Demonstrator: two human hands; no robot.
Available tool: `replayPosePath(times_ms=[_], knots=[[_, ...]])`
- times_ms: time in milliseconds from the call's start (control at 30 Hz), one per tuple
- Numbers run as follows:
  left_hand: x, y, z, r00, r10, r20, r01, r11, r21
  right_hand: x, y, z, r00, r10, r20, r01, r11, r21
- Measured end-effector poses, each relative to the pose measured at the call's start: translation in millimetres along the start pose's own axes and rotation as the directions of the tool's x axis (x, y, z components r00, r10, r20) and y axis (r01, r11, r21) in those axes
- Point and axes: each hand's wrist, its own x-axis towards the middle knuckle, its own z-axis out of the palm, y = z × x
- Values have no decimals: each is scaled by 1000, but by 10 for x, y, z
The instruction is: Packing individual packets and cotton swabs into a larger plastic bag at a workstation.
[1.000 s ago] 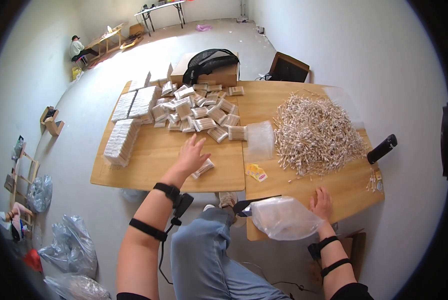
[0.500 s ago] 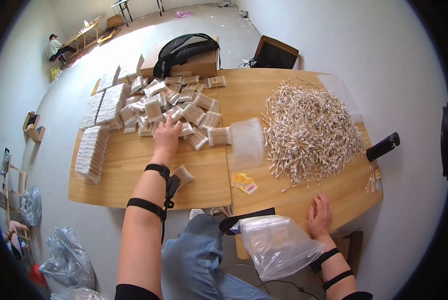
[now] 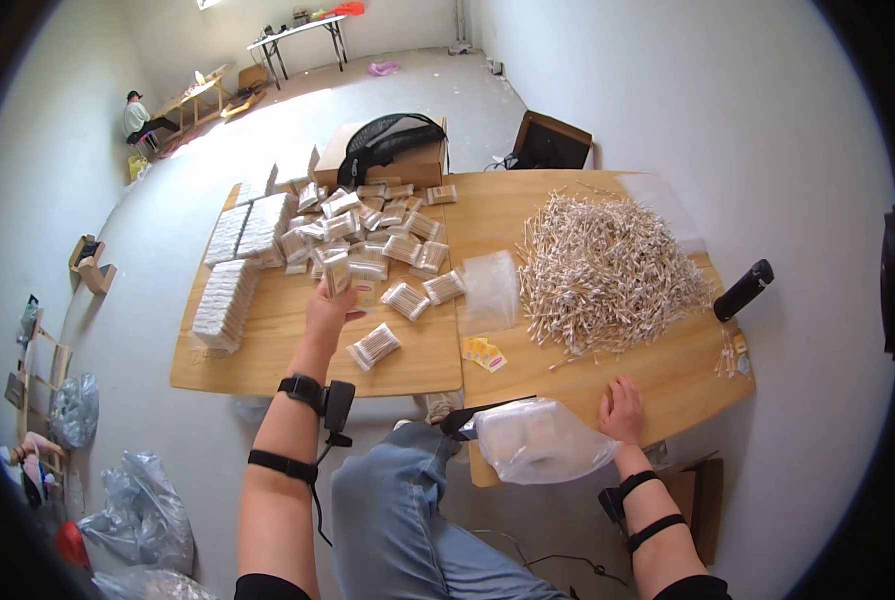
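My left hand [image 3: 328, 310] is closed around a clear packet of cotton swabs [image 3: 337, 274], held on edge above the table's left half. Just past it lies a loose heap of similar swab packets [image 3: 403, 247]. Packets in tidy stacked rows [image 3: 226, 305] stand to the heap's left. A single packet [image 3: 375, 346] rests nearer to me, right of my left wrist. My right hand [image 3: 623, 408] lies on the table's near right part, fingers stretched out, holding nothing. Beside it is a clear plastic bag [image 3: 538, 440] with contents I cannot make out.
A big pile of loose cotton swabs [image 3: 613, 270] covers the right half. Flat clear bags [image 3: 491, 290], yellow cards [image 3: 485, 353] and a black cylinder [image 3: 744, 290] lie around it. At the back stands a cardboard box [image 3: 423, 160] under a black mesh bag [image 3: 393, 140]. A person [image 3: 148, 118] sits far left.
My left hand has gone from reaching into the heap to gripping a swab packet, drawn slightly out of it. Some packets at the heap's near edge have shifted. The view has tilted up.
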Motion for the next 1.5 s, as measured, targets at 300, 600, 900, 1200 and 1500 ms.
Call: replayPosePath(times_ms=[300,600,900,1200,1500], knots=[[-1843,683,752,867,-45,497,207,939,-276,292,493,-115,774,415,477,-622,364,693],[-3046,883,1384,657,-26,754,-121,983,139,652,-1826,-2674,638,-714,290,20,392,920],[-3437,623,1391,767,-29,641,-121,974,189,343,-1505,-2504,770,-421,479,-343,361,867],[-3319,309,1638,715,209,668,-698,279,659,404,-1627,-2189,696,-578,426,286,767,575],[-3447,85,1816,668,379,640,-710,69,701,569,-1824,-1156,530,-619,579,601,756,258]])
